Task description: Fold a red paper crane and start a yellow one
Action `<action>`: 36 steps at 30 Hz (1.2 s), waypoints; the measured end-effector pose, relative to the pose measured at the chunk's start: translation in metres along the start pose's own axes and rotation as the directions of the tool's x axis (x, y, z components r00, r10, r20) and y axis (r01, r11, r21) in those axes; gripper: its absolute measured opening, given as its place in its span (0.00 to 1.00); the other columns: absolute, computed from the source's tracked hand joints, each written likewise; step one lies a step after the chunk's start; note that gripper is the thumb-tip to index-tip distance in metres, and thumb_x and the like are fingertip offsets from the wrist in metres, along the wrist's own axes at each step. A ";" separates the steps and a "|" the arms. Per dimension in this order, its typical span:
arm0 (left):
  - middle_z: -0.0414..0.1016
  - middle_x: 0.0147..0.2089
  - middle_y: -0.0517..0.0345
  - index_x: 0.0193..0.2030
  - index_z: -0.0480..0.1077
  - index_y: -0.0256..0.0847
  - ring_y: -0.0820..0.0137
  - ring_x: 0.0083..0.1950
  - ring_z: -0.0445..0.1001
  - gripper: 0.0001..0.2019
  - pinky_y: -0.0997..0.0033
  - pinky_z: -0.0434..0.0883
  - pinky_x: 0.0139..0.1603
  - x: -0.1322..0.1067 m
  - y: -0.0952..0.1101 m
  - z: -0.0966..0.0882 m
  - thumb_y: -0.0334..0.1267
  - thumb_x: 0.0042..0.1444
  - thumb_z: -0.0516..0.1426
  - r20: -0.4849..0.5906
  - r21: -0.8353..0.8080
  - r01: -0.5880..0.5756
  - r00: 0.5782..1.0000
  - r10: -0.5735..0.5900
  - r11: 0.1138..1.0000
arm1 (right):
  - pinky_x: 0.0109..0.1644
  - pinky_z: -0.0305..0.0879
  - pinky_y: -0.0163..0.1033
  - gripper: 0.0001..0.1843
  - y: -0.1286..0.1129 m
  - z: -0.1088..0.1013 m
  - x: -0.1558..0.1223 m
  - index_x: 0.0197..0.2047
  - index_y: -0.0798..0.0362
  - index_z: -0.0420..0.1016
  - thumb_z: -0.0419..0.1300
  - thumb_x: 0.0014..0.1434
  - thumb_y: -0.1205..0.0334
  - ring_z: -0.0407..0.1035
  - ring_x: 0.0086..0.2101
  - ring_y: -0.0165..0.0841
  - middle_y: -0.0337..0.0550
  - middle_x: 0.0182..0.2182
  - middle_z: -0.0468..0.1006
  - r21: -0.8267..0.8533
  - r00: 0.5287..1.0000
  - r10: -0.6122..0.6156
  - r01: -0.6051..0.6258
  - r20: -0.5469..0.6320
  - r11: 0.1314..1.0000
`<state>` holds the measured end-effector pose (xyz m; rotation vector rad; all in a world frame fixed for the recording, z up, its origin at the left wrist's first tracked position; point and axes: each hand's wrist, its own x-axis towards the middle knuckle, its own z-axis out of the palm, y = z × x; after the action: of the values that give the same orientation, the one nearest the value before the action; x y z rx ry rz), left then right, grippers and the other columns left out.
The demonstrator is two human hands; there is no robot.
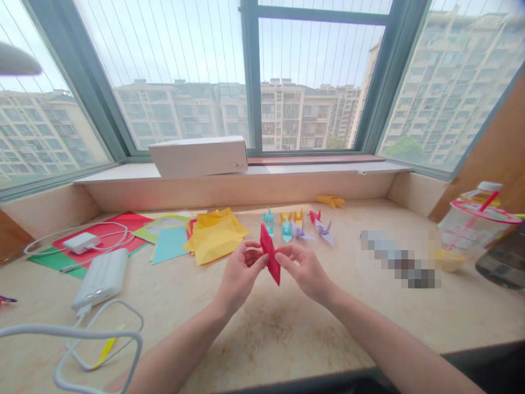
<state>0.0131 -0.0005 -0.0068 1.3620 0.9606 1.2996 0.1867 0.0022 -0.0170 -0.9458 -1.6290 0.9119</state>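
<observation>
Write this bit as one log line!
left hand: pinching red folded paper | right hand: pinching same paper | paper cranes: behind, on counter

The left hand (240, 273) and the right hand (305, 269) are meeting over the middle of the surface (287, 323), pinching a folded paper (269, 253) between them. Behind it a row of paper cranes (298, 224) is standing, and farther back, near the wall, a lone crane (330, 201) is lying. Left of the row a pile of sheets (215, 235) is spreading out. Farther left a charger (82, 242) is resting on flat sheets (123, 224), with a power bank (102, 278) lying in front of it and a cable (98, 339) looping nearest the front edge. A box (199, 156) is sitting on the sill (311, 168) behind. At the far right a cup (471, 230) is standing, a bottle (484, 192) just behind it
</observation>
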 end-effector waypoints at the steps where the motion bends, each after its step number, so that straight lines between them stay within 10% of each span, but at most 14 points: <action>1: 0.80 0.36 0.55 0.40 0.68 0.39 0.67 0.38 0.78 0.14 0.69 0.72 0.41 0.000 -0.001 0.000 0.41 0.52 0.66 0.000 0.017 -0.014 1.000 0.014 1.000 | 0.40 0.68 0.40 0.12 0.001 0.001 -0.001 0.42 0.53 0.79 0.61 0.61 0.55 0.75 0.35 0.36 0.44 0.35 0.83 -0.008 1.000 -0.009 0.009 -0.009 1.000; 14: 0.79 0.37 0.52 0.42 0.74 0.37 0.65 0.38 0.76 0.11 0.69 0.72 0.39 -0.006 -0.008 0.003 0.42 0.62 0.57 0.114 0.222 -0.156 0.984 0.134 0.962 | 0.38 0.66 0.42 0.07 0.003 0.012 -0.010 0.34 0.52 0.79 0.62 0.61 0.59 0.73 0.29 0.36 0.41 0.27 0.81 -0.342 0.965 -0.220 0.161 -0.143 0.926; 20: 0.77 0.34 0.53 0.39 0.73 0.35 0.68 0.34 0.74 0.11 0.69 0.71 0.37 -0.004 -0.010 0.003 0.42 0.62 0.56 0.098 0.155 -0.164 0.984 0.150 0.974 | 0.48 0.69 0.44 0.06 0.005 0.013 -0.012 0.40 0.51 0.80 0.61 0.63 0.64 0.74 0.42 0.38 0.47 0.40 0.80 -0.342 0.914 -0.395 0.344 -0.090 0.875; 36: 0.76 0.35 0.51 0.45 0.72 0.34 0.69 0.35 0.74 0.14 0.68 0.73 0.39 -0.002 -0.013 -0.004 0.44 0.65 0.54 0.233 0.109 -0.235 0.951 0.205 0.966 | 0.47 0.70 0.42 0.05 0.002 0.008 -0.009 0.40 0.48 0.80 0.61 0.62 0.62 0.73 0.42 0.36 0.45 0.41 0.76 -0.212 0.931 -0.342 0.312 -0.124 0.926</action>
<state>0.0096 0.0004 -0.0197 1.7206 0.7716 1.2305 0.1810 -0.0061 -0.0244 -0.8158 -1.6910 0.4462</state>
